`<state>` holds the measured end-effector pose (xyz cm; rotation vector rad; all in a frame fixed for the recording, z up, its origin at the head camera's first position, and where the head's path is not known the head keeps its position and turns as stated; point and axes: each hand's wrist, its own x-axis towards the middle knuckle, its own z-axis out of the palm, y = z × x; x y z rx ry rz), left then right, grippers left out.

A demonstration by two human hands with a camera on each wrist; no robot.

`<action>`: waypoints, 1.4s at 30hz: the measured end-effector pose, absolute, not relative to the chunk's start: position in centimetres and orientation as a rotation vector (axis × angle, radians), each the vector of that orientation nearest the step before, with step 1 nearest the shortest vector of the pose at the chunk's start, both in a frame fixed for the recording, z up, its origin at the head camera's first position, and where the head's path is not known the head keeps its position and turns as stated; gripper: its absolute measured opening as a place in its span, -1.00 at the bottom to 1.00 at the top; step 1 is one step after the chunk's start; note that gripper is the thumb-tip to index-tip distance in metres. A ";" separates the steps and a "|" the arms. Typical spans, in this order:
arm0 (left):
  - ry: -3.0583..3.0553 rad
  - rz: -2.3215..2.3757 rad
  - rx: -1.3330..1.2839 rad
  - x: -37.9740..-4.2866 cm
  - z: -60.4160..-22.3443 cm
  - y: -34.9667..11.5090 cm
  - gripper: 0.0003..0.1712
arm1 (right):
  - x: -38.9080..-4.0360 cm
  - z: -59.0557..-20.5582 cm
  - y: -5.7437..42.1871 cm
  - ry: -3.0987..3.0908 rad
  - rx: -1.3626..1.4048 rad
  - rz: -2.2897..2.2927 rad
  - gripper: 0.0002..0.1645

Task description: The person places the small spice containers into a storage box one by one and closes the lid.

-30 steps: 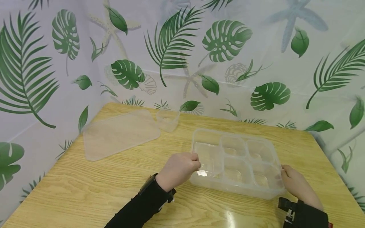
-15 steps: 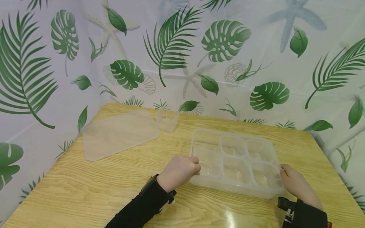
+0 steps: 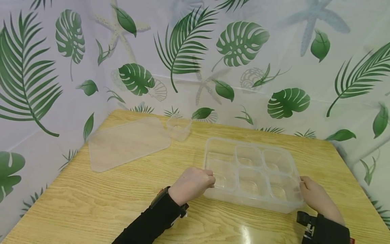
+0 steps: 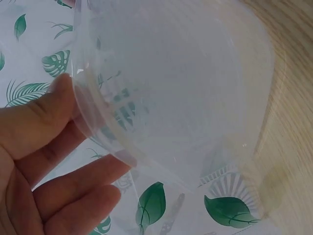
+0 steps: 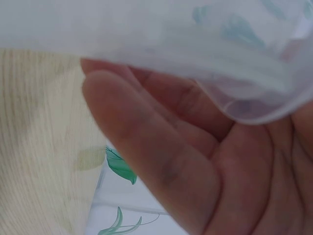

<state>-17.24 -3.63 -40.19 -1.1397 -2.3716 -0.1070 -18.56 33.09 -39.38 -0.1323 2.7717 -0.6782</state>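
Observation:
A clear plastic storage box [image 3: 248, 200] lies on the table, with several small clear cups inside. My left hand [image 3: 192, 184] is at the box's left edge. It pinches the rim of a small clear cup [image 3: 223, 171] in the front left of the box; in the left wrist view, the thumb [image 4: 61, 93] lies against the clear edge, with fingers partly behind the plastic. At the right end, my right hand [image 3: 320, 198] holds the box by its side wall. Its fingers [image 5: 142, 132] run along and under the wall in the right wrist view.
A clear flat lid [image 3: 129, 144] lies on the wooden table [image 3: 91, 203] at the back left. Beside it stands another small clear cup [image 3: 179, 128]. A leaf-printed cloth [image 3: 189, 40] hangs behind the table and on its left.
My left hand has shifted slightly down, and the cup at the front left now sits lower, its rim visible inside the box. The right hand and the box stay in place.

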 end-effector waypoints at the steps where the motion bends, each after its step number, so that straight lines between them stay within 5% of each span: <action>1: -2.368 -0.091 -1.139 -17.2 -40.2 -3.6 -0.86 | -18.5 -39.4 33.1 2.771 -0.133 -0.678 -0.33; 16: -2.423 0.054 -1.147 -17.3 -40.3 -3.1 -0.97 | -18.6 -39.2 32.9 2.758 -0.122 -0.671 -0.34; 31: -2.535 0.081 -1.176 -17.0 -40.4 -3.3 -0.73 | -18.3 -39.2 32.9 2.775 -0.127 -0.685 -0.33; 42: -2.548 0.135 -1.183 -16.9 -40.2 -3.3 -0.74 | -18.5 -39.0 32.7 2.771 -0.129 -0.678 -0.36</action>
